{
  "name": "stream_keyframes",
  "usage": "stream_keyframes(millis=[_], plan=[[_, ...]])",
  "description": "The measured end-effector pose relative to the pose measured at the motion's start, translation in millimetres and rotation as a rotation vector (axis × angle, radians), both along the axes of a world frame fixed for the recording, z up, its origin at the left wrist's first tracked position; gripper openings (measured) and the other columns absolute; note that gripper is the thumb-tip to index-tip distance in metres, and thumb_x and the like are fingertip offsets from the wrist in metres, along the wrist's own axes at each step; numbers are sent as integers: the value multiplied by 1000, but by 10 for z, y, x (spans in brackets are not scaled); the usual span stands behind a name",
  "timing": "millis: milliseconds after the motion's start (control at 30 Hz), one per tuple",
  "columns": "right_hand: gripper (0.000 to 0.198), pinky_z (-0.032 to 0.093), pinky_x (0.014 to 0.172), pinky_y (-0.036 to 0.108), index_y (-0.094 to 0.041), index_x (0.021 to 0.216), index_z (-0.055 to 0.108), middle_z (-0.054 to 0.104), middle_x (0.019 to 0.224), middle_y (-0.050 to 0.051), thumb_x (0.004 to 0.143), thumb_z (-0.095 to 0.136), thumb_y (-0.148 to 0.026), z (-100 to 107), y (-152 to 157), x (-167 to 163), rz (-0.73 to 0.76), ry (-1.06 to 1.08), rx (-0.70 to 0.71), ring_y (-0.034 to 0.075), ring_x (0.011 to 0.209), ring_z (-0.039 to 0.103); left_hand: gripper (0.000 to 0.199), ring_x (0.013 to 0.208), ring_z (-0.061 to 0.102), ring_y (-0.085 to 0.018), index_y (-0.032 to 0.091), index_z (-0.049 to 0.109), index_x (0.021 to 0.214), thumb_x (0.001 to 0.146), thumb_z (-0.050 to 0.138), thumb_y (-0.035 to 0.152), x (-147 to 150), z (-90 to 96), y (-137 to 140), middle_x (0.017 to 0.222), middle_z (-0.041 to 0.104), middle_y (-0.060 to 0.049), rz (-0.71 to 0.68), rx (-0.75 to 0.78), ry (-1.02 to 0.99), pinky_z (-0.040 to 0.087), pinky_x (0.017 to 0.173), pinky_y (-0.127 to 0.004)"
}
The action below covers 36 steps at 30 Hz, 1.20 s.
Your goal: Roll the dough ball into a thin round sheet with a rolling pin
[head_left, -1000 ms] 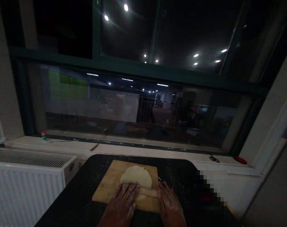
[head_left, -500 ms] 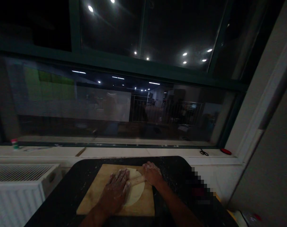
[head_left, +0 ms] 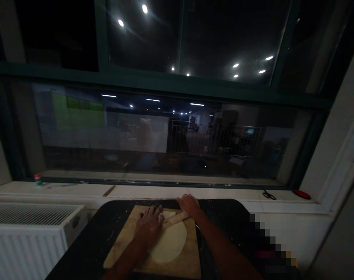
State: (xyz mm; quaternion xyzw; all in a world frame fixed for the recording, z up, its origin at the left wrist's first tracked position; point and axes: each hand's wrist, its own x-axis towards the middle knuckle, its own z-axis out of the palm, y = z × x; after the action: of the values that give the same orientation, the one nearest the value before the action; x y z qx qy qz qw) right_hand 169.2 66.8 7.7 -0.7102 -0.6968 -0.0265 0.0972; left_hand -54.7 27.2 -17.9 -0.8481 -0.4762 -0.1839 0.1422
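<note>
A round, flat sheet of dough (head_left: 171, 243) lies on a wooden board (head_left: 122, 249). Across its far part runs a wooden rolling pin (head_left: 174, 219), slanting up to the right. My left hand (head_left: 150, 225), floury at the fingers, covers the pin's left end. The pin's right end is in my right hand (head_left: 189, 205), fingers curled over it near the board's far right corner. A small strip of dough shows beyond the pin. Parts of both grips are hidden by the backs of my hands.
The board rests on a black table (head_left: 92, 229) dusted with flour. Behind it, the white windowsill (head_left: 165, 191) holds scissors (head_left: 269, 195), a red round object (head_left: 302, 194), a wooden strip (head_left: 109, 190) and a small red-and-green container (head_left: 37, 179). A radiator (head_left: 33, 229) stands at left.
The rolling pin and both hands have moved away from me toward the dough's far edge, uncovering more of the sheet. The pin slants more. The camera view has shifted left.
</note>
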Motion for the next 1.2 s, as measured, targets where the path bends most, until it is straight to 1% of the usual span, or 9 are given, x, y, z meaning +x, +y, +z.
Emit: stream_keyframes(millis=[233, 367, 533, 700, 867, 933, 1033, 1133, 1200], plan=[[31, 41, 109, 37, -19, 117, 68, 69, 124, 10, 97, 44, -17, -241, -607, 118, 72, -47, 81, 22, 129, 54, 49, 138, 45, -35, 18, 54, 142, 97, 35, 21, 56, -221, -224, 148, 52, -14, -25, 150, -36, 38, 108, -61], [41, 41, 111, 35, -18, 129, 63, 61, 139, 9, 102, 32, -20, -381, -1032, 111, 8, -42, 142, 19, 131, 53, 47, 136, 48, -30, 19, 51, 143, 99, 37, 24, -10, -302, -392, 146, 55, -10, -120, 216, -83, 35, 113, -54], [46, 43, 108, 38, -20, 130, 64, 65, 134, 6, 104, 26, -27, -599, -1484, 32, -16, -19, 325, 21, 131, 53, 47, 134, 49, -25, 22, 44, 148, 102, 39, 28, -195, -348, -581, 144, 57, -6, -252, 223, -86, 26, 119, -51], [41, 44, 106, 47, -25, 124, 67, 70, 125, 6, 105, 33, -36, -755, -1925, -97, 91, -30, 530, 25, 122, 60, 51, 142, 40, -24, 25, 33, 154, 103, 39, 29, -401, -357, -838, 154, 46, -3, -303, 116, -95, 35, 116, -46], [54, 55, 80, 42, -21, 112, 72, 74, 109, 14, 103, 29, -52, -779, -2118, -267, 72, -80, 693, 29, 99, 70, 47, 141, 43, -18, 33, 35, 152, 105, 36, 34, -632, -300, -1069, 154, 46, 2, -342, -71, -266, 36, 118, -42], [57, 56, 71, 36, -20, 105, 73, 75, 102, 15, 102, 28, -55, -724, -2115, -305, 85, -42, 678, 27, 90, 72, 43, 140, 45, -17, 32, 43, 148, 105, 35, 35, -794, -277, -1010, 151, 50, 2, -304, -124, -374, 37, 117, -39], [53, 54, 60, 28, -20, 106, 72, 76, 91, 12, 102, 32, -54, -623, -2113, -306, 124, 43, 591, 22, 74, 73, 42, 139, 46, -20, 27, 57, 137, 105, 32, 36, -1080, -259, -763, 144, 58, -2, -106, -146, -489, 38, 117, -42], [49, 54, 56, 27, -22, 115, 71, 77, 97, 12, 102, 33, -50, -625, -2164, -304, 112, 67, 580, 21, 70, 73, 44, 137, 47, -25, 22, 62, 129, 104, 30, 37, -1268, -277, -519, 137, 62, -8, 65, -145, -515, 37, 116, -48], [48, 54, 52, 28, -23, 122, 69, 77, 100, 11, 101, 33, -46, -703, -2220, -339, 94, 56, 574, 21, 65, 73, 42, 135, 49, -27, 22, 62, 129, 103, 31, 37, -1294, -314, -449, 134, 63, -9, 85, -147, -506, 36, 115, -52]])
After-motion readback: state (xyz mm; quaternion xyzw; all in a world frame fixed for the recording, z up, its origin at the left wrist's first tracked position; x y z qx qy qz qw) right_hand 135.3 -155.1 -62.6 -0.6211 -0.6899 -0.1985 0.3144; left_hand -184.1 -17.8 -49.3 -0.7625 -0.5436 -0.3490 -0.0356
